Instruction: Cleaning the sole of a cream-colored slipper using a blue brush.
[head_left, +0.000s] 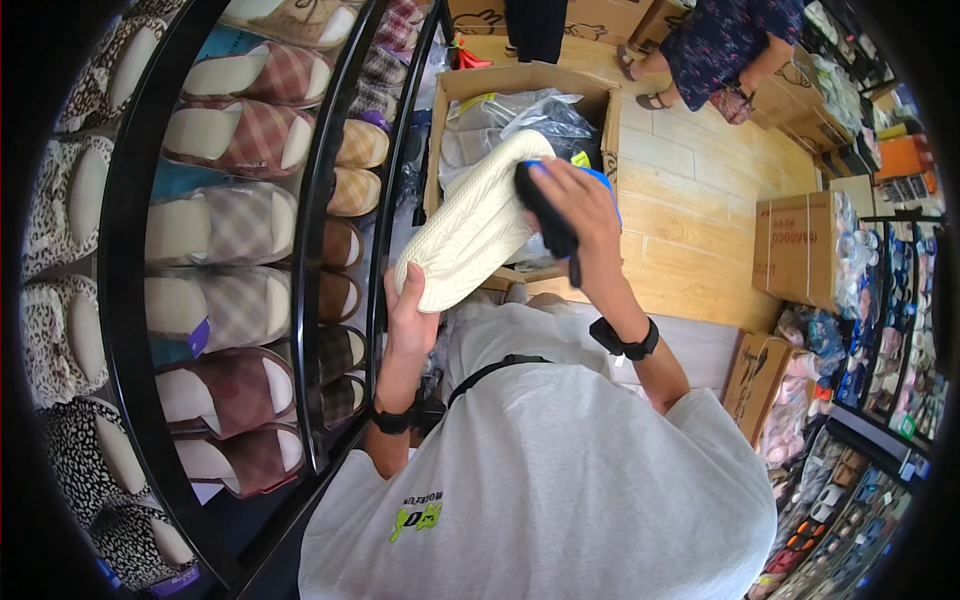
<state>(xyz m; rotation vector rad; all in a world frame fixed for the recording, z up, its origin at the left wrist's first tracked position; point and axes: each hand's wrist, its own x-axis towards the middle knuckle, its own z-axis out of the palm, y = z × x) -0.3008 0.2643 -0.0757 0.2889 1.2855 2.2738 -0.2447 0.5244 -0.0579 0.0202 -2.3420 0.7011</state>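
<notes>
My left hand (412, 311) grips one end of a cream-white slipper sole (472, 221), thumb on its patterned face. The patterned side is turned towards me, tilted above an open cardboard box (611, 112). In my right hand (581, 206) is a black brush-like tool (546, 214) with blue showing at its top. It lies against or just over the sole's upper right edge; motion blur hides whether they touch. Clear plastic bags (517, 112) with grey and dark items fill the box below. Both wrists wear black bands.
Black-framed racks of plaid slippers (247, 225) rise close on my left. A person in a dark patterned dress (727, 52) stands at the upper right, another in dark trousers (535, 30) beyond the box. Cartons (795, 240) and stocked shelves (892, 315) line the right.
</notes>
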